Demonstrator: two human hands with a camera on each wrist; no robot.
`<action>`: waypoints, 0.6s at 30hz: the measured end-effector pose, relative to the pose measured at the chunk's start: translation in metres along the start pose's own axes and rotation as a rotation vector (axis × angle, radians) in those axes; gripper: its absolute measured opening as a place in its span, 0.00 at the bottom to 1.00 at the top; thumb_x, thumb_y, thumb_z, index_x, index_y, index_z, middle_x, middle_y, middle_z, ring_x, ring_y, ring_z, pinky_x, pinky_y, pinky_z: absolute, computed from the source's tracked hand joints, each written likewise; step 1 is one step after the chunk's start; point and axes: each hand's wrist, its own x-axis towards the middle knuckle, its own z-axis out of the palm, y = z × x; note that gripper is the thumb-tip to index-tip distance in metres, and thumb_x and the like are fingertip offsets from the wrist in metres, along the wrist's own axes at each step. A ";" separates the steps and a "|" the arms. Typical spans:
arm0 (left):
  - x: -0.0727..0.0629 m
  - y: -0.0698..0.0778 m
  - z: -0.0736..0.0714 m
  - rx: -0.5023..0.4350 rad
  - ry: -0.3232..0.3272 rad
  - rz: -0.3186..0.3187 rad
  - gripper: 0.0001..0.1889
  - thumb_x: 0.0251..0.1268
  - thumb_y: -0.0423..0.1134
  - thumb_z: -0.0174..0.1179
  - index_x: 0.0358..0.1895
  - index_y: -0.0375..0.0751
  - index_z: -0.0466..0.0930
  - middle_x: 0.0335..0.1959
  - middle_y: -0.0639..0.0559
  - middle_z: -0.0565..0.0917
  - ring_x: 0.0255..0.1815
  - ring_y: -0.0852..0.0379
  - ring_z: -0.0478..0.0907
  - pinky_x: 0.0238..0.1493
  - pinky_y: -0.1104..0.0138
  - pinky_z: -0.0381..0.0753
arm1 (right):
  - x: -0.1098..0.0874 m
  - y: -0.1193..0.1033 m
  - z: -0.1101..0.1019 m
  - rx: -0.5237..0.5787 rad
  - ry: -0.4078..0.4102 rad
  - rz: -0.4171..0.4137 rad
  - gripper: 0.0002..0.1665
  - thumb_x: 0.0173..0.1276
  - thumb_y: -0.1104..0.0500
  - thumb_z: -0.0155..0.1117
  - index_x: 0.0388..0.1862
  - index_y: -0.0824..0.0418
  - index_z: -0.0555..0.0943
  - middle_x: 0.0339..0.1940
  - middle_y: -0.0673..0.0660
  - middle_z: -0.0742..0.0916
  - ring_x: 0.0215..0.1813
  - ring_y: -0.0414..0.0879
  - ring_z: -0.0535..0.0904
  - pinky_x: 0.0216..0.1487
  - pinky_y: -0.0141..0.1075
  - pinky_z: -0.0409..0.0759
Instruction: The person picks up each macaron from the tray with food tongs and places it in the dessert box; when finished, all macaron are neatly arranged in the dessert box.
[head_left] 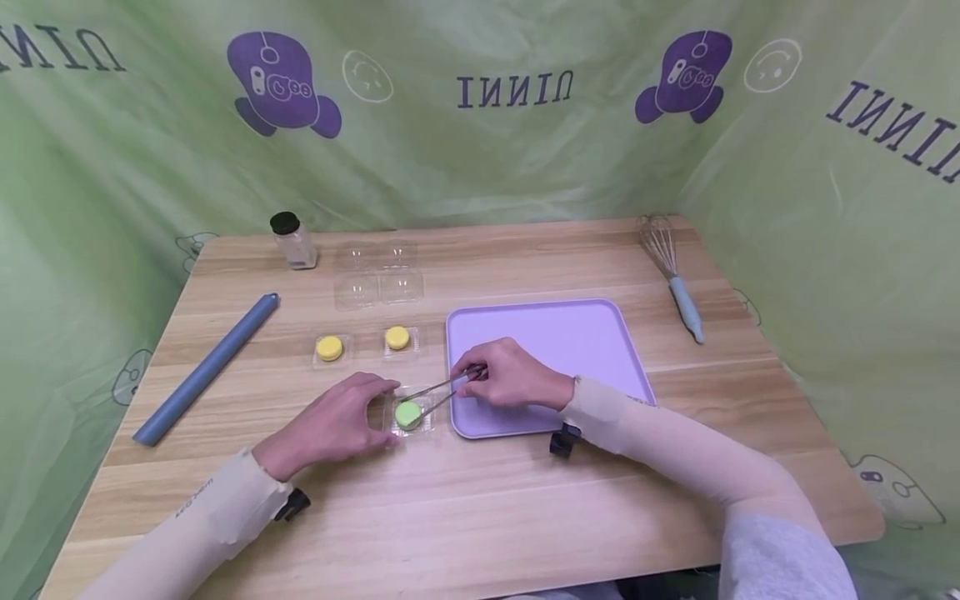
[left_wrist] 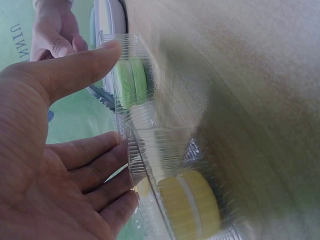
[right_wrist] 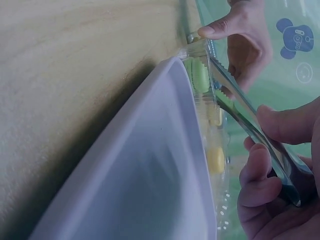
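Note:
A green macaron (head_left: 408,415) sits in a small clear plastic tray (left_wrist: 131,45) on the table. My left hand (head_left: 341,422) holds this tray at its left side, thumb on the near edge and index finger at the far edge. With my right hand (head_left: 513,375) I grip a pair of metal tongs (right_wrist: 250,125), thumb on one side and fingers on the other. The two tips of the tongs are spread and reach to the green macaron, one on its far side and one on its right. Whether both tips touch it, I cannot tell.
Two yellow macarons (head_left: 329,348) sit in clear trays beyond my left hand. A purple serving tray (head_left: 555,333) lies under my right hand. Clear lids (head_left: 378,287), a black-capped jar (head_left: 295,242), a blue rolling pin (head_left: 206,371) and a whisk (head_left: 678,292) stand or lie farther out.

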 end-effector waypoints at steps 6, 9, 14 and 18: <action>0.001 0.000 -0.001 0.006 0.002 0.001 0.41 0.45 0.50 0.80 0.65 0.36 0.78 0.62 0.40 0.82 0.64 0.43 0.79 0.68 0.48 0.79 | -0.001 0.001 -0.005 -0.001 0.021 -0.009 0.11 0.62 0.55 0.76 0.44 0.54 0.90 0.27 0.44 0.86 0.30 0.35 0.77 0.33 0.26 0.78; 0.001 0.000 -0.001 0.005 0.007 0.006 0.41 0.45 0.50 0.80 0.65 0.36 0.78 0.61 0.40 0.82 0.64 0.43 0.79 0.68 0.48 0.79 | -0.002 0.001 -0.008 0.006 0.035 -0.010 0.12 0.62 0.55 0.76 0.44 0.55 0.90 0.28 0.44 0.87 0.31 0.35 0.78 0.34 0.26 0.79; 0.000 -0.001 -0.001 0.004 0.008 0.010 0.41 0.45 0.49 0.80 0.64 0.36 0.78 0.61 0.40 0.82 0.64 0.42 0.79 0.68 0.47 0.80 | -0.004 0.003 -0.017 0.032 0.068 -0.008 0.12 0.62 0.55 0.76 0.44 0.56 0.90 0.31 0.45 0.90 0.31 0.35 0.80 0.32 0.26 0.78; 0.000 -0.001 -0.001 -0.001 -0.002 0.001 0.41 0.45 0.49 0.80 0.65 0.36 0.78 0.62 0.41 0.82 0.64 0.43 0.79 0.68 0.48 0.79 | -0.008 0.005 -0.027 0.079 0.118 -0.010 0.12 0.62 0.56 0.76 0.44 0.57 0.90 0.32 0.46 0.92 0.33 0.35 0.84 0.32 0.26 0.79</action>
